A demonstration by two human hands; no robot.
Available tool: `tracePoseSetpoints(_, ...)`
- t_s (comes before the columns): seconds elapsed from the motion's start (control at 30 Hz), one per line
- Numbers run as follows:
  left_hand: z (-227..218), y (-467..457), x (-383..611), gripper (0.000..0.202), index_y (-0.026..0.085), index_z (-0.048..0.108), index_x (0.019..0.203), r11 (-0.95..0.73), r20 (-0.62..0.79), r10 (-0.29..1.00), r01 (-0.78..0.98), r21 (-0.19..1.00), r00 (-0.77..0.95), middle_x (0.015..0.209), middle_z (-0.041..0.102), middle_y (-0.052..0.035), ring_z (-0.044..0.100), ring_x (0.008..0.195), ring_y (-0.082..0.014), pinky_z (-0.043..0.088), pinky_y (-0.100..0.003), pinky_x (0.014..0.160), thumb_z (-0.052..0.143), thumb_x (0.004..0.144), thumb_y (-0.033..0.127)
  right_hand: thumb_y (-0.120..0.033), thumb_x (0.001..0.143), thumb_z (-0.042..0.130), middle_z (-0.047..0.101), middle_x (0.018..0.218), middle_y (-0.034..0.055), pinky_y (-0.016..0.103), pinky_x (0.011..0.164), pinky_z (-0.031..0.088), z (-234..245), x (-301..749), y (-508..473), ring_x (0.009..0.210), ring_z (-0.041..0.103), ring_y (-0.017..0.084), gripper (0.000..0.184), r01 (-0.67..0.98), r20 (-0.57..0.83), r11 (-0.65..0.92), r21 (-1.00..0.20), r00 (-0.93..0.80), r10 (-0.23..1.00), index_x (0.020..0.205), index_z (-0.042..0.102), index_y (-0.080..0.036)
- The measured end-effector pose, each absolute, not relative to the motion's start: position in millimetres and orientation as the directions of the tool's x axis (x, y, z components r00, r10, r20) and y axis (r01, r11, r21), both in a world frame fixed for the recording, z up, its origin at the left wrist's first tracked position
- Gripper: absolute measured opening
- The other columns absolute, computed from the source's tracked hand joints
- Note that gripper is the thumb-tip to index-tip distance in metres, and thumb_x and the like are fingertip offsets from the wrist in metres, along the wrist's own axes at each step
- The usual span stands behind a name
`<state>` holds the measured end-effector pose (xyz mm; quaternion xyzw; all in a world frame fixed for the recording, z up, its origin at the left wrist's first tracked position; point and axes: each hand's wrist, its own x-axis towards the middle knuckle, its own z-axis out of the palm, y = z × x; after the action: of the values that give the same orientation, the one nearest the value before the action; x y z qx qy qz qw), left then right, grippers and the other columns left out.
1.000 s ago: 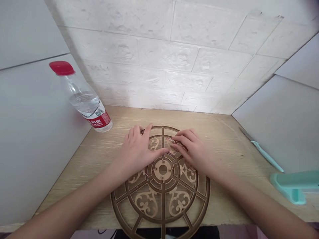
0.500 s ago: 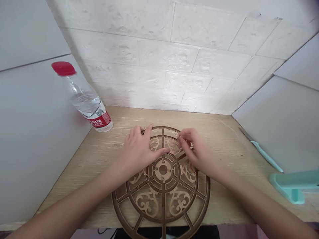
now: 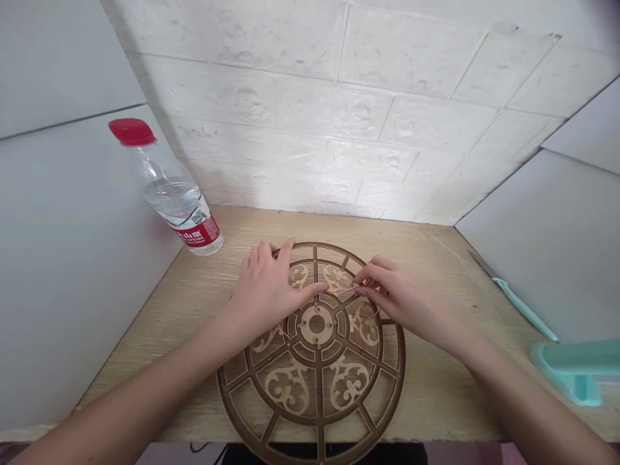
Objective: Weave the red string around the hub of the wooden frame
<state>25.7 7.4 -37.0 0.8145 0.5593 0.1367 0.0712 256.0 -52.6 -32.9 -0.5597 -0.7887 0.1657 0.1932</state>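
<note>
A round brown openwork frame (image 3: 320,400), patterned with lighter scrollwork, lies on the table and overhangs its front edge. My left hand (image 3: 266,284) grips its upper left part, fingers over the outer rim and thumb stretched inward toward the ring above the centre hole. Between finger and thumb of my right hand (image 3: 387,287) is a thin, pale pinkish thread or wire (image 3: 345,291), drawn across the frame from near my left thumb. More thin strand (image 3: 285,332) shows at the left of the centre, partly hidden by my left hand.
A water bottle with a red cap (image 3: 186,213) stands at the back left by the grey side panel. To the right, a knife with a turquoise handle (image 3: 526,310) lies along the other panel, and a turquoise plastic tool (image 3: 576,368) is nearer. A white brick-patterned wall (image 3: 300,161) closes the back.
My right hand has moved slightly down and right, and the strand is now stretched straighter between the hands. My left hand keeps its place on the frame. The view has shifted slightly.
</note>
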Motion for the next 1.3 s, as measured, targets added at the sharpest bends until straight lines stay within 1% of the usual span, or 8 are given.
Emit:
tracePoseSetpoints(0.13,-39,8,26,0.101,0.018,0.034,0.144,-0.371,0.158,0.927,0.890,0.266,0.339,0.109,0.044,-0.0144,0.046,0.110,-0.0355,0.039,-0.046,0.092,0.039,0.068,0.085,-0.021,0.094,0.046,0.055,0.093,0.0058,0.032,0.070,0.048,-29,254,-55,0.080,0.056,0.016,0.016,0.829,0.155,0.348,-0.438,-0.311,0.938,0.087,0.061,-0.018)
tracePoseSetpoints(0.23,-41,9,25,0.100,0.018,0.034,0.144,-0.378,0.166,0.924,0.887,0.267,0.344,0.108,0.044,-0.0140,0.047,0.109,-0.0349,0.039,-0.046,0.091,0.039,0.068,0.085,-0.023,0.094,0.048,0.054,0.096,0.0060,0.032,0.074,0.048,-22,250,-58,0.088,0.055,0.017,0.016,0.787,0.125,0.349,-0.508,-0.334,0.934,0.089,0.063,-0.019)
tracePoseSetpoints(0.33,-42,9,24,0.101,0.019,0.035,0.143,-0.379,0.169,0.924,0.886,0.267,0.344,0.110,0.044,-0.0145,0.046,0.110,-0.0354,0.039,-0.046,0.091,0.038,0.068,0.085,-0.024,0.094,0.049,0.054,0.096,0.0055,0.032,0.074,0.048,-17,248,-58,0.088,0.055,0.017,0.017,0.747,0.075,0.330,-0.577,-0.354,0.932,0.090,0.065,-0.020)
tracePoseSetpoints(0.53,-40,8,25,0.101,0.018,0.035,0.143,-0.375,0.161,0.925,0.888,0.266,0.343,0.110,0.045,-0.0150,0.046,0.111,-0.0357,0.040,-0.046,0.091,0.039,0.068,0.085,-0.027,0.095,0.046,0.054,0.097,0.0049,0.031,0.069,0.048,-19,249,-57,0.082,0.055,0.015,0.018,0.731,0.026,0.316,-0.605,-0.379,0.925,0.092,0.062,-0.020)
tracePoseSetpoints(0.7,-41,9,24,0.100,0.018,0.035,0.143,-0.384,0.170,0.921,0.885,0.264,0.349,0.110,0.045,-0.0149,0.046,0.110,-0.0359,0.040,-0.046,0.090,0.039,0.068,0.084,-0.032,0.096,0.043,0.053,0.101,0.0043,0.033,0.072,0.048,-25,246,-58,0.089,0.054,0.017,0.019,0.741,0.041,0.367,-0.563,-0.419,0.907,0.093,0.058,-0.021)
tracePoseSetpoints(0.97,-42,9,24,0.100,0.018,0.035,0.143,-0.379,0.179,0.923,0.885,0.272,0.341,0.109,0.045,-0.0146,0.046,0.110,-0.0356,0.040,-0.046,0.090,0.039,0.068,0.084,-0.029,0.096,0.043,0.052,0.103,0.0042,0.036,0.079,0.048,-29,242,-60,0.099,0.051,0.019,0.015,0.771,0.100,0.414,-0.483,-0.422,0.901,0.093,0.056,-0.021)
tracePoseSetpoints(1.13,-42,10,24,0.100,0.018,0.035,0.144,-0.383,0.175,0.922,0.886,0.262,0.347,0.110,0.045,-0.0148,0.045,0.110,-0.0354,0.040,-0.046,0.090,0.038,0.069,0.084,-0.029,0.096,0.043,0.051,0.104,0.0048,0.036,0.078,0.048,-27,240,-59,0.099,0.050,0.019,0.014,0.778,0.103,0.426,-0.462,-0.430,0.897,0.094,0.055,-0.021)
tracePoseSetpoints(1.3,-41,9,24,0.100,0.019,0.034,0.144,-0.368,0.153,0.929,0.890,0.270,0.338,0.111,0.044,-0.0144,0.045,0.111,-0.0355,0.039,-0.046,0.091,0.039,0.068,0.085,-0.031,0.097,0.041,0.052,0.101,0.0050,0.036,0.077,0.049,-28,243,-59,0.095,0.051,0.019,0.018,0.770,0.100,0.428,-0.473,-0.436,0.895,0.091,0.055,-0.021)
